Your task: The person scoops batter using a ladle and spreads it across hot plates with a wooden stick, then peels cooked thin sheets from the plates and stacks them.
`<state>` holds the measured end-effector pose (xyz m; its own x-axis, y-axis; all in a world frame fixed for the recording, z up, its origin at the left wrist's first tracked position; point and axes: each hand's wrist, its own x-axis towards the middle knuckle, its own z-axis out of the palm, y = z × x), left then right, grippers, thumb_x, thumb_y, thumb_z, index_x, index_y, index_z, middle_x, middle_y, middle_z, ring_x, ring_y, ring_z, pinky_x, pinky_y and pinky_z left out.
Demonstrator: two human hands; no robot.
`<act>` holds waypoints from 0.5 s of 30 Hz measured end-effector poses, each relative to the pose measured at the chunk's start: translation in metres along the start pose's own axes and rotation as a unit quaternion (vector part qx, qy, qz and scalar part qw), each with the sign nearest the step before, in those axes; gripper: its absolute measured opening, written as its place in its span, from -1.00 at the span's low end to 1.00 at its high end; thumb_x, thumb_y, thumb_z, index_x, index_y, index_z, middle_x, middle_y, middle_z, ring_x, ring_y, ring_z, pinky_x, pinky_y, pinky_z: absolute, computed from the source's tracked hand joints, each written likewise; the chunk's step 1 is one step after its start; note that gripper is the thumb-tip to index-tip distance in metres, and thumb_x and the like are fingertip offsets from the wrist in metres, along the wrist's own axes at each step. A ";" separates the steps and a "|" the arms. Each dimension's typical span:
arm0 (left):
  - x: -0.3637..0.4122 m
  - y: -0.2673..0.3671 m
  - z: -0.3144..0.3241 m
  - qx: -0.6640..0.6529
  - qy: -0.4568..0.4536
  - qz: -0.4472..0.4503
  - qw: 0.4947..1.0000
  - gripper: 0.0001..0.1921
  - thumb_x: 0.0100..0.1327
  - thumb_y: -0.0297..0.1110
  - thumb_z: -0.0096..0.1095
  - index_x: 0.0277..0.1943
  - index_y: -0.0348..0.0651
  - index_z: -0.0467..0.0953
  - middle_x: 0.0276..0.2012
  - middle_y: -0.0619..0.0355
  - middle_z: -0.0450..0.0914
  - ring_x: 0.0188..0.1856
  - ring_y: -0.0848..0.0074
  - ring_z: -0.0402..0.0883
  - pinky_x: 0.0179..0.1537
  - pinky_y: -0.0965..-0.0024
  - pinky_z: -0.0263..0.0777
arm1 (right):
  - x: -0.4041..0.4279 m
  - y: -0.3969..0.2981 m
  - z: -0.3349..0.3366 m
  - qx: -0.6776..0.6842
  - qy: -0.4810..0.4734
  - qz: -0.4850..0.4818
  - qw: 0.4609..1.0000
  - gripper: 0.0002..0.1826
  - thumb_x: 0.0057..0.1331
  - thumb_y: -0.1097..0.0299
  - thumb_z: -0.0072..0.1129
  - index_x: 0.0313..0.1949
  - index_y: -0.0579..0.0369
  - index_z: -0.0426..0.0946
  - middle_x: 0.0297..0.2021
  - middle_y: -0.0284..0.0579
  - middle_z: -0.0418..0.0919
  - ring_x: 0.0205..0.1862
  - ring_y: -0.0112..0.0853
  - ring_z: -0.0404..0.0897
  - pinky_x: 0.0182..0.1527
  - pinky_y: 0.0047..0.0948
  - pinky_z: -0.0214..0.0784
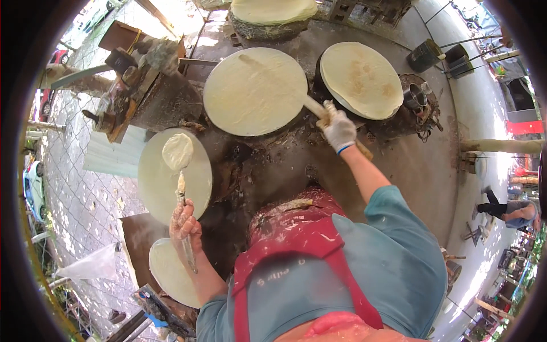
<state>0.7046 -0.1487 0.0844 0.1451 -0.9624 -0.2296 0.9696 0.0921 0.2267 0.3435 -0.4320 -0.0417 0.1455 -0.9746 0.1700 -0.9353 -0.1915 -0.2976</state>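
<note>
My bare, batter-smeared left hand (185, 224) grips the handle of a ladle (181, 184). Its round head, coated in pale batter (177, 151), hangs over the left round griddle (147, 188), which bears a pale layer. In a white knit glove, my right hand (340, 129) is closed around a long wooden paddle (315, 107). The paddle's blurred blade reaches across the pale sheet (239, 100) on the middle round griddle; whether it touches the sheet I cannot tell. Just beyond that hand, a thin flatbread (357, 81) with browned patches covers the right griddle, one edge folded.
More pale rounds lie at the far side (273, 12) and the lower left (173, 273). A metal cup (414, 96) stands right of the browned flatbread. Cluttered wooden boards (145, 94) stand at left, by a chain-link fence (70, 171). Dark buckets (424, 55) and another person (510, 211) are at right.
</note>
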 end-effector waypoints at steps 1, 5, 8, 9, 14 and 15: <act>0.008 -0.013 0.009 0.006 0.003 0.001 1.000 -0.68 0.39 -0.45 -0.32 0.07 -0.57 0.10 -0.45 0.24 0.18 -0.68 0.72 0.18 -0.56 0.60 0.09 | 0.019 0.021 -0.003 -0.004 0.033 -0.022 0.999 -0.30 0.02 0.06 0.29 0.17 -0.11 0.32 -0.23 0.01 0.50 -0.34 -0.09 0.57 -0.28 -0.19 0.46; 0.043 -0.067 0.042 -0.006 -0.014 -0.007 1.000 -0.66 0.41 -0.42 -0.35 0.07 -0.58 0.09 -0.44 0.21 0.22 -0.69 0.73 0.17 -0.54 0.56 0.14 | 0.071 0.076 0.010 -0.029 0.002 -0.008 1.000 -0.32 0.07 0.16 0.23 0.21 -0.11 0.26 -0.12 0.03 0.45 -0.25 -0.10 0.54 -0.24 -0.17 0.45; 0.068 -0.101 0.070 -0.090 -0.024 -0.060 0.994 -0.65 0.42 -0.39 -0.35 0.07 -0.58 0.08 -0.47 0.21 0.23 -0.69 0.72 0.19 -0.53 0.54 0.16 | 0.093 0.104 0.033 -0.098 -0.014 -0.052 0.994 -0.34 0.06 0.31 0.14 0.22 -0.18 0.26 -0.24 -0.13 0.50 -0.21 -0.17 0.52 -0.20 -0.22 0.44; 0.075 -0.110 0.076 -0.091 -0.017 -0.058 0.994 -0.65 0.42 -0.38 -0.35 0.07 -0.57 0.08 -0.49 0.21 0.24 -0.69 0.73 0.20 -0.53 0.54 0.16 | 0.098 0.106 0.029 -0.094 -0.015 -0.054 0.994 -0.34 0.06 0.31 0.14 0.22 -0.18 0.26 -0.24 -0.13 0.50 -0.21 -0.17 0.52 -0.20 -0.22 0.44; 0.101 -0.144 0.104 -0.085 0.005 -0.056 0.995 -0.66 0.43 -0.36 -0.34 0.05 -0.56 0.10 -0.52 0.23 0.23 -0.71 0.73 0.21 -0.57 0.57 0.13 | 0.136 0.129 -0.011 -0.136 0.060 -0.099 0.984 -0.45 0.02 0.34 0.12 0.09 -0.25 0.42 -0.42 -0.24 0.55 -0.31 -0.25 0.55 -0.32 -0.24 0.45; 0.108 -0.149 0.109 -0.078 0.004 -0.064 0.995 -0.67 0.43 -0.37 -0.34 0.03 -0.55 0.11 -0.54 0.23 0.23 -0.73 0.73 0.20 -0.60 0.59 0.10 | 0.149 0.133 -0.031 -0.132 0.083 -0.108 0.982 -0.48 0.02 0.35 0.12 0.05 -0.24 0.46 -0.43 -0.24 0.56 -0.33 -0.28 0.56 -0.34 -0.25 0.45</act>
<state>0.5541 -0.2944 0.1287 0.0196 -0.9666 -0.2554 0.9989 0.0080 0.0462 0.2306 -0.5992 -0.0271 0.3151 -0.8783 0.3597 -0.9428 -0.3331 0.0127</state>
